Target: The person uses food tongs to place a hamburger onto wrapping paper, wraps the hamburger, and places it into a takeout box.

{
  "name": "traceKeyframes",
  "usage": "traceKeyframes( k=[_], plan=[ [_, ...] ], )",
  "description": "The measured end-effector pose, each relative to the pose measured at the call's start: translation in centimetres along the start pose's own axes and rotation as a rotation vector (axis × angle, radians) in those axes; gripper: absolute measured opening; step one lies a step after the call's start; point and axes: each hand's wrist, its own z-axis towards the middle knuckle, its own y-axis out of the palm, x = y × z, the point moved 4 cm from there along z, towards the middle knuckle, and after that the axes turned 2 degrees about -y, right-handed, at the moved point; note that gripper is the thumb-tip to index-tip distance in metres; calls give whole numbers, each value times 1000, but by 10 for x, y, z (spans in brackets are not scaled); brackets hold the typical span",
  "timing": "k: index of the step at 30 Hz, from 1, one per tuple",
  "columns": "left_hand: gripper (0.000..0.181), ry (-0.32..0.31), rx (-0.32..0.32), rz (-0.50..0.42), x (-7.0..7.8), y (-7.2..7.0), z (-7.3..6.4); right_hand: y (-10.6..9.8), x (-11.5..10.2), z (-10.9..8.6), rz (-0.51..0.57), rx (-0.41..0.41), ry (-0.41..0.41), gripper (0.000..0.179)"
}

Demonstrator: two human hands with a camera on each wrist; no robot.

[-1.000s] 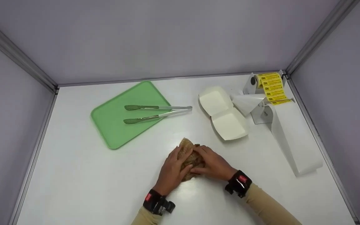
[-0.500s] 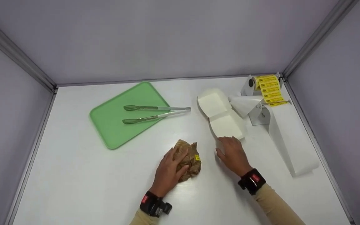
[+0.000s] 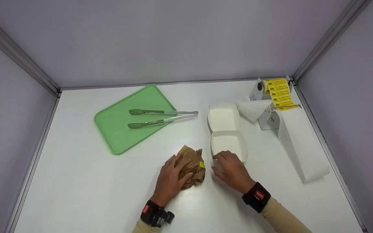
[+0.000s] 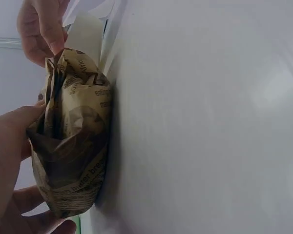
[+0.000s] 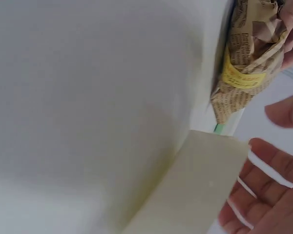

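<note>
In the head view my left hand [image 3: 169, 178] holds a bundle wrapped in crumpled brown printed paper [image 3: 191, 163], its thumb and fingers spread around the left side. A small yellow label [image 5: 240, 75] seals the paper on the bundle's right side. To the right stands a white clamshell food box [image 3: 227, 142], lid folded back and nothing inside. My right hand [image 3: 233, 171] reaches over the near wall of the box. In the right wrist view its fingers [image 5: 268, 187] lie at the top edge of that wall, with the thumb held apart.
A green tray [image 3: 118, 139] lies back left, with metal tongs [image 3: 163, 120] across it and past its edge. At the back right stands a label dispenser [image 3: 269, 119] with a roll of yellow labels [image 3: 278, 92]. A white backing strip [image 3: 306, 149] trails forward from it.
The right hand has left the bundle, reached the box and drawn it nearer, turning it straighter. The left hand stays on the bundle, which has shifted slightly left. Its yellow label has come into view.
</note>
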Motion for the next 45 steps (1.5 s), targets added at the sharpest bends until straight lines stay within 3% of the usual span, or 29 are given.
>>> traceKeyframes(
  k=[5,9,14,17,20,27,33,41,45],
  plan=[
    [55,25,-55,-39,-5,-12,-5,1,-20,5,51,-59,-72,52],
    [70,40,-118,-86,-14,-22,-10,6,-33,5,104,-135,-81,68],
    [95,-2,-212,-132,-28,-29,-15,19,-38,1,251,-316,26,88],
    [99,-17,-244,-138,-32,-29,-17,29,-33,-1,370,-403,120,95],
    [97,-12,-243,-136,-31,-29,-17,36,-26,1,516,-438,199,93],
    [92,26,-228,-137,-28,-28,-16,47,-15,3,722,-464,242,127],
    [86,36,-219,-147,-31,-25,-16,53,-14,3,760,-467,234,124],
    [79,5,-211,-217,-34,-18,-17,52,-22,5,655,-426,156,91],
    [78,-15,-196,-258,-35,-16,-18,52,-23,5,666,-394,152,79]
  ],
)
